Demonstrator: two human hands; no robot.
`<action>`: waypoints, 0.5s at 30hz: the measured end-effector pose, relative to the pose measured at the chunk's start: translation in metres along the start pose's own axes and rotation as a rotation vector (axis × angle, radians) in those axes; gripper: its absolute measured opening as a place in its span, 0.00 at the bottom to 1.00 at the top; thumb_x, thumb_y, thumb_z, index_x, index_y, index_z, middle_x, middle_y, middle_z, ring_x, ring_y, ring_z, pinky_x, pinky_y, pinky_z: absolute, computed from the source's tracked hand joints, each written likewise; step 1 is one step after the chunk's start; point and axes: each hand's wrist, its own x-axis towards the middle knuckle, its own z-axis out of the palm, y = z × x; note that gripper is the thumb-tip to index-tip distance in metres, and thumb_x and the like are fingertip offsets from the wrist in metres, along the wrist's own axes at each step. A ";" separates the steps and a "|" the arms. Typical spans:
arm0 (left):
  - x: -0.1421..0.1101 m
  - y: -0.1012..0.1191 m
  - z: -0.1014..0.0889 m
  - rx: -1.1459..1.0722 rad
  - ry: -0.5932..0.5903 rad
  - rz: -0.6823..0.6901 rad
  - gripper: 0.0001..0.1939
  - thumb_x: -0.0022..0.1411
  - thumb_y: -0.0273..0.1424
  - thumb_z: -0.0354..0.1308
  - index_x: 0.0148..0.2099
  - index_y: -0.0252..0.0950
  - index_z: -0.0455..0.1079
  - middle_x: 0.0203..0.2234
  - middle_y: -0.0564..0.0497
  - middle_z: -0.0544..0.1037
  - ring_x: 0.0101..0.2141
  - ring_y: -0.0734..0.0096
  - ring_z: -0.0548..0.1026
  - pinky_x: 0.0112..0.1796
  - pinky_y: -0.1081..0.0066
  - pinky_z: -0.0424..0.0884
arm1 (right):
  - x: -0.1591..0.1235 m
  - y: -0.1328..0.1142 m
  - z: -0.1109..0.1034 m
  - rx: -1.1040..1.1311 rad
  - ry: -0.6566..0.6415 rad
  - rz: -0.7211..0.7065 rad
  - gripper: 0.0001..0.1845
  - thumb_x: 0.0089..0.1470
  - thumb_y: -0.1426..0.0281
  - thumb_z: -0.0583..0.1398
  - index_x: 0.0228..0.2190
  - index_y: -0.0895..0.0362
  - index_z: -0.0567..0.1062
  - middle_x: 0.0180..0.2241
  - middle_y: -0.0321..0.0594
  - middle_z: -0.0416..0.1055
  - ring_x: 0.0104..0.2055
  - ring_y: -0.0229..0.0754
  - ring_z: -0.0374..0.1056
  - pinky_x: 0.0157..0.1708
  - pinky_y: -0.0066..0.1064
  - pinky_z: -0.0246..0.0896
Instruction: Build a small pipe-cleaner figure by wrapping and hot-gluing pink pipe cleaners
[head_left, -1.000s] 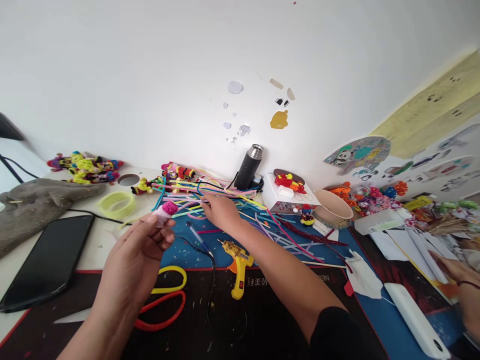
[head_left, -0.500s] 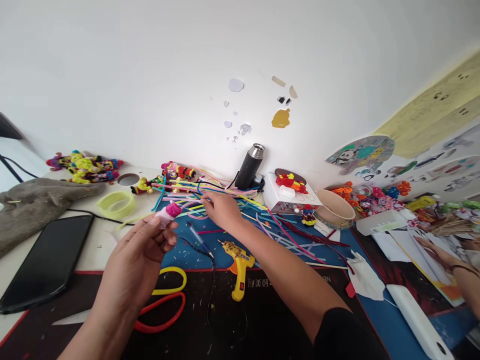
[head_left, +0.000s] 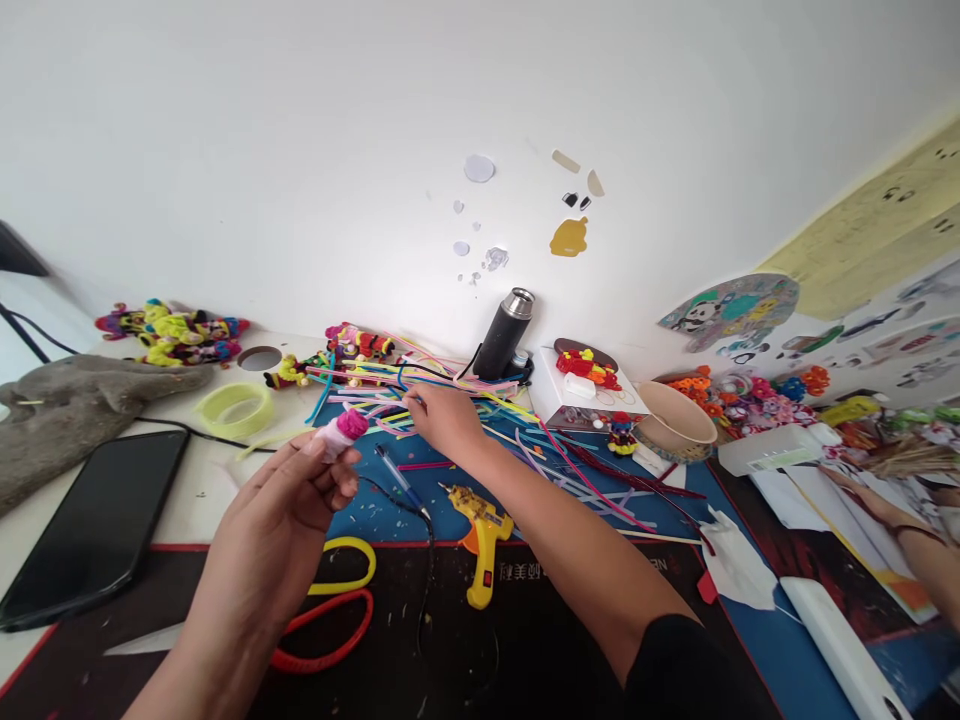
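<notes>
My left hand (head_left: 281, 505) is closed around a small rolled pipe-cleaner piece (head_left: 341, 435), pale pink with a magenta tip, held up above the table. Over the pile of coloured pipe cleaners (head_left: 375, 405), my right hand (head_left: 444, 420) reaches in with its fingers pinched together. What sits between those fingertips is hidden. Between my arms lie a yellow glue gun (head_left: 484, 545) and a pen (head_left: 401, 475). Scissors (head_left: 330, 630) with one red and one yellow handle rest partly behind my left forearm.
A black phone (head_left: 94, 530) and a roll of yellow-green tape (head_left: 236, 410) lie left. Behind stand a black flask (head_left: 506, 335) and a white box (head_left: 551, 395). Pipe-cleaner figures (head_left: 176, 335) sit by the wall. At right is another person's hand (head_left: 862, 495), over papers.
The view has shifted slightly. Both hands stay nearly where they were, the left with the rolled piece, the right at the pile.
</notes>
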 end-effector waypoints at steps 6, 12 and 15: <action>0.000 0.002 -0.001 0.005 0.009 -0.001 0.18 0.47 0.41 0.81 0.34 0.35 0.80 0.27 0.50 0.81 0.25 0.72 0.73 0.23 0.78 0.71 | 0.016 -0.001 0.006 -0.024 -0.015 -0.004 0.17 0.74 0.66 0.53 0.47 0.52 0.82 0.45 0.43 0.85 0.46 0.50 0.78 0.42 0.34 0.63; -0.003 0.000 -0.003 0.013 -0.015 -0.007 0.18 0.50 0.41 0.80 0.36 0.35 0.81 0.28 0.49 0.81 0.26 0.72 0.74 0.24 0.78 0.72 | 0.009 -0.003 0.007 -0.054 -0.074 -0.022 0.19 0.73 0.63 0.54 0.42 0.55 0.84 0.42 0.47 0.85 0.46 0.51 0.78 0.41 0.35 0.64; -0.003 -0.001 -0.003 0.018 -0.012 -0.019 0.18 0.50 0.41 0.80 0.37 0.35 0.81 0.28 0.49 0.81 0.27 0.71 0.74 0.25 0.78 0.72 | 0.010 -0.001 0.008 -0.063 -0.105 -0.026 0.21 0.72 0.59 0.56 0.35 0.55 0.85 0.37 0.47 0.84 0.43 0.52 0.78 0.39 0.36 0.65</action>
